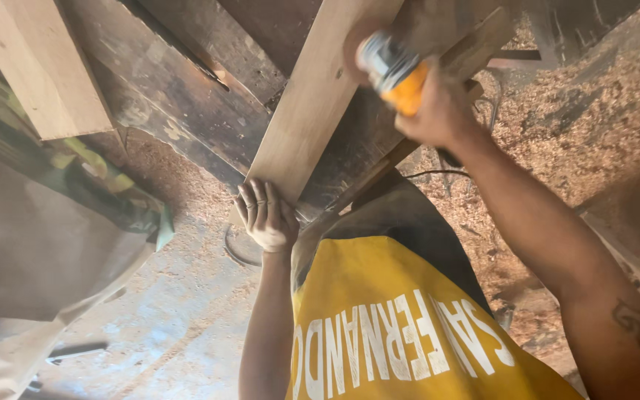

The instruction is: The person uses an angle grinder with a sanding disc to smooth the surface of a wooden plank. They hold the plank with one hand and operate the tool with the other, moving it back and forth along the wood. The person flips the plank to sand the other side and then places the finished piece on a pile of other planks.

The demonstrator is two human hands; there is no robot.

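A long pale wooden plank [312,96] lies across a dark, worn workbench [179,89]. My left hand [266,217] presses on the plank's near end, fingers curled over its edge. Farther up the plank, my right hand [438,111] grips an orange and grey power sander [392,70], which rests on the wood. Its head is blurred. My yellow shirt [394,326] with white lettering fills the bottom middle.
A second pale board [46,67] lies at the upper left. Sawdust and shavings [579,111] cover the ground on the right. A black cable [438,174] trails below the sander. Grey sheets and a dusty floor [164,326] lie at the left.
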